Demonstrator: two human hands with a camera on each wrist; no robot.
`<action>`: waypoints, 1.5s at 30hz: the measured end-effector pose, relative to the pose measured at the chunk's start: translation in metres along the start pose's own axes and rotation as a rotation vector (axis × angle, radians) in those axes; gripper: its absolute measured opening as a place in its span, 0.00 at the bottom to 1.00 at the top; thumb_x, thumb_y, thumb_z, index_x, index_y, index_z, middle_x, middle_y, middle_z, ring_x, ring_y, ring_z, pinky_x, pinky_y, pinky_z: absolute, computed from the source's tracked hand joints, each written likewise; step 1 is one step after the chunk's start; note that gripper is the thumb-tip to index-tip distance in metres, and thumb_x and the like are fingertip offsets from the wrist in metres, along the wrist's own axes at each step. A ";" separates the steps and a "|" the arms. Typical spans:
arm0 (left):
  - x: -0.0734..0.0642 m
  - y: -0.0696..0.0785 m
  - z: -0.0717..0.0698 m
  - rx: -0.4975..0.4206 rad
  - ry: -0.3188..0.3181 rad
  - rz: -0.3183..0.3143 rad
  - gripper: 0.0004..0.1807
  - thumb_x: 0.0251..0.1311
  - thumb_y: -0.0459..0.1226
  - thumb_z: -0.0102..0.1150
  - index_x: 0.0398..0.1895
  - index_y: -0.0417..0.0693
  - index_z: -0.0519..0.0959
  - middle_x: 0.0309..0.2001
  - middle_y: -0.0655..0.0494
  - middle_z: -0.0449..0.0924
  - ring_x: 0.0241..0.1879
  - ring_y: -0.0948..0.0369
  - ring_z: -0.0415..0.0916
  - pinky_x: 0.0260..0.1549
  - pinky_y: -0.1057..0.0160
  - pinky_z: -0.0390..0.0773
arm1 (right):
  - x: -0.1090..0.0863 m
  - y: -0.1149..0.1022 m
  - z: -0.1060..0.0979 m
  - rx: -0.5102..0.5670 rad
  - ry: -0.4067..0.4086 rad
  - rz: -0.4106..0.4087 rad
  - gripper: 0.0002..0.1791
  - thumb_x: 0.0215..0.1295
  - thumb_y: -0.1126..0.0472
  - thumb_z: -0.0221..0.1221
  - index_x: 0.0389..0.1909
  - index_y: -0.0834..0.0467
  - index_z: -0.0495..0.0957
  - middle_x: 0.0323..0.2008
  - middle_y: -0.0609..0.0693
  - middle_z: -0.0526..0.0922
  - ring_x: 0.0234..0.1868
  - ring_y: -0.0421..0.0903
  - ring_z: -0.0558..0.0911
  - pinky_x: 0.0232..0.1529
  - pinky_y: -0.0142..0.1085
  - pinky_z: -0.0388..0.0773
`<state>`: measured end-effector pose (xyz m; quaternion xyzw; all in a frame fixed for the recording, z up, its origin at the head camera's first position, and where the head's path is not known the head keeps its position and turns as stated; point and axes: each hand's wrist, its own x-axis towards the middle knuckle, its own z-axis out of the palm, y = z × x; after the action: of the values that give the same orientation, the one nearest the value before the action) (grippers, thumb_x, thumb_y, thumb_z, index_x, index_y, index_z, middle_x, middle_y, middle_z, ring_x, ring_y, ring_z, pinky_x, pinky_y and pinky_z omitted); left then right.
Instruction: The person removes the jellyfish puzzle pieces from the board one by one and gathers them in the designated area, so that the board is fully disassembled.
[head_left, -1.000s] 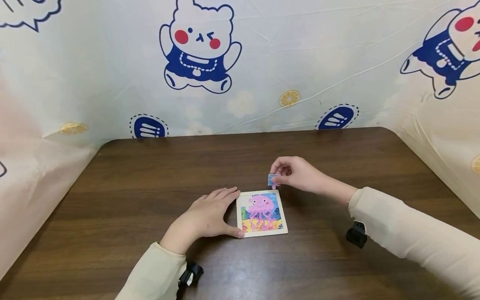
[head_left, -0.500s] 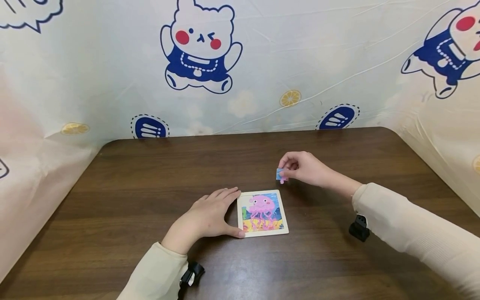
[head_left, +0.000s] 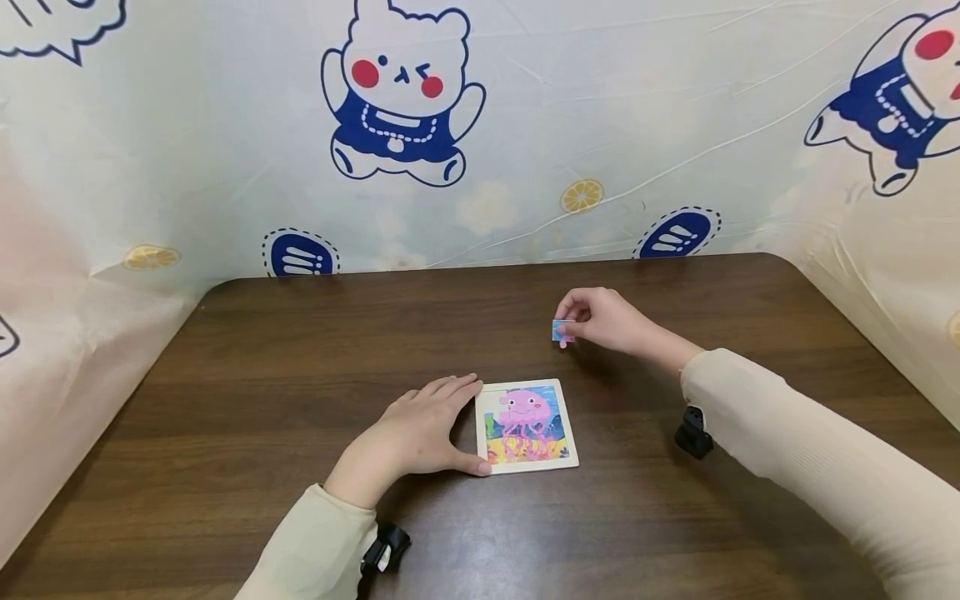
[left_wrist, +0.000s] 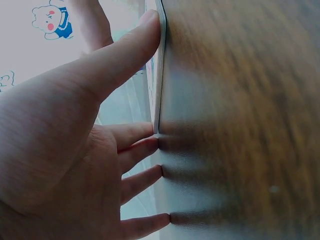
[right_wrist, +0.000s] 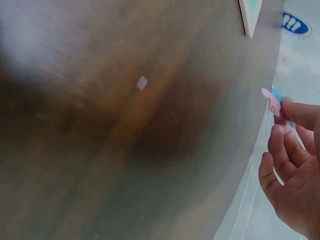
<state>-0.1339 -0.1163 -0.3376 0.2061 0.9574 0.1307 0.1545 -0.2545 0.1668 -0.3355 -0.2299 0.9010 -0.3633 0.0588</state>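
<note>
A square jigsaw tray (head_left: 527, 467) with a pink jellyfish picture lies on the table; its upper left part shows pale bare backing. My left hand (head_left: 411, 433) spans the tray's left side, fingers stretched out, thumb on the near corner and index fingertip at the far corner. In the left wrist view the thumb lies over the tray's edge (left_wrist: 159, 85), with the other fingertips down on the table. Beyond the tray, my right hand (head_left: 609, 320) pinches a blue and pink jigsaw piece (head_left: 557, 332) between thumb and fingers, its pink knob pointing down.
The brown wooden table (head_left: 262, 375) reaches back to a printed cloth backdrop (head_left: 525, 125) with cartoon bears. Black wrist cameras sit at the left cuff (head_left: 386, 548) and the right cuff (head_left: 693, 433).
My right hand has moved away from the tray, toward the back of the table and slightly right, with the jigsaw piece still pinched. The left hand and tray keep their place.
</note>
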 end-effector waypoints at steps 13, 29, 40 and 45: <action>0.001 -0.001 0.000 0.001 -0.002 -0.005 0.57 0.44 0.63 0.73 0.76 0.53 0.60 0.76 0.58 0.55 0.75 0.54 0.51 0.69 0.42 0.56 | 0.024 0.016 -0.006 -0.045 -0.034 0.070 0.06 0.65 0.66 0.65 0.40 0.64 0.81 0.30 0.52 0.83 0.32 0.48 0.78 0.36 0.36 0.76; 0.001 -0.001 0.001 -0.001 -0.012 -0.001 0.56 0.46 0.63 0.72 0.76 0.52 0.59 0.76 0.58 0.54 0.75 0.53 0.50 0.69 0.41 0.55 | 0.032 0.026 0.003 -0.135 -0.018 0.166 0.09 0.67 0.66 0.62 0.44 0.65 0.84 0.40 0.58 0.85 0.39 0.52 0.77 0.50 0.46 0.76; 0.000 0.001 -0.001 -0.015 -0.023 -0.007 0.56 0.46 0.62 0.72 0.76 0.51 0.59 0.76 0.57 0.54 0.75 0.53 0.49 0.69 0.41 0.55 | 0.023 0.015 0.010 -0.068 0.007 0.096 0.10 0.64 0.66 0.65 0.45 0.63 0.83 0.37 0.55 0.82 0.33 0.49 0.78 0.40 0.39 0.78; 0.000 0.001 -0.001 -0.015 -0.023 -0.011 0.56 0.46 0.62 0.72 0.76 0.51 0.59 0.76 0.56 0.55 0.75 0.53 0.50 0.69 0.41 0.56 | 0.014 0.007 0.017 -0.046 -0.001 0.038 0.08 0.64 0.64 0.66 0.43 0.60 0.84 0.36 0.52 0.82 0.34 0.49 0.75 0.38 0.37 0.75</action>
<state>-0.1341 -0.1153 -0.3368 0.2013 0.9557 0.1346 0.1676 -0.2646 0.1542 -0.3514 -0.2141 0.9133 -0.3410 0.0608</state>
